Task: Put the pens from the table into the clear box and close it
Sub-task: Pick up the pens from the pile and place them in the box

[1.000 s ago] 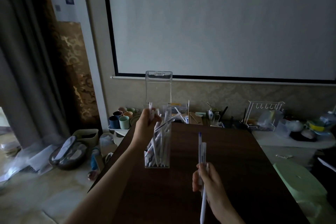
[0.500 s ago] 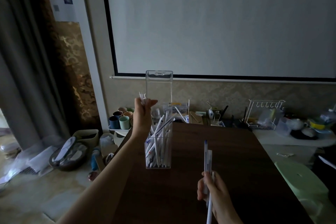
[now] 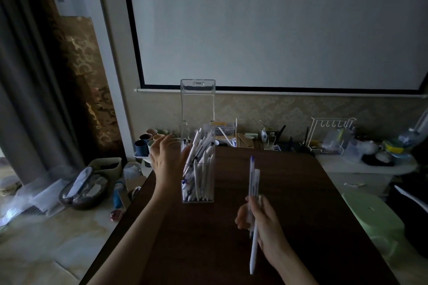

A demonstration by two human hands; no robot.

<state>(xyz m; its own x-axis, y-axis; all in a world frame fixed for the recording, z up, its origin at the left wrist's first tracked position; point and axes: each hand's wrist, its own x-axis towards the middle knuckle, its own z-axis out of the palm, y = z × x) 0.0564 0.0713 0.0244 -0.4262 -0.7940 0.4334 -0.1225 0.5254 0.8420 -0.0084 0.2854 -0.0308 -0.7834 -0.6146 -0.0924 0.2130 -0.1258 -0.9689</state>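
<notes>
A tall clear box [image 3: 198, 194] stands on the dark wooden table [image 3: 289, 192], packed with several white pens [image 3: 201, 164] that lean in it. Its clear hinged lid [image 3: 198, 99] stands upright and open above the back edge. My left hand [image 3: 167, 157] hovers just left of the box's top, fingers spread, holding nothing. My right hand [image 3: 261, 217] is nearer me, to the right of the box, gripping a few white pens [image 3: 253, 190], held roughly upright, one of them with a blue tip.
Coloured cups [image 3: 148, 143] sit on a tray beyond the table's left corner. A white wire rack [image 3: 328, 136] and clutter line the back wall. A green stool [image 3: 375, 220] stands right of the table. Bags and shoes lie on the floor at left.
My left hand held pens above the box, let them drop in, and is now open beside it. My right hand with its pens has drifted slightly right and lower.
</notes>
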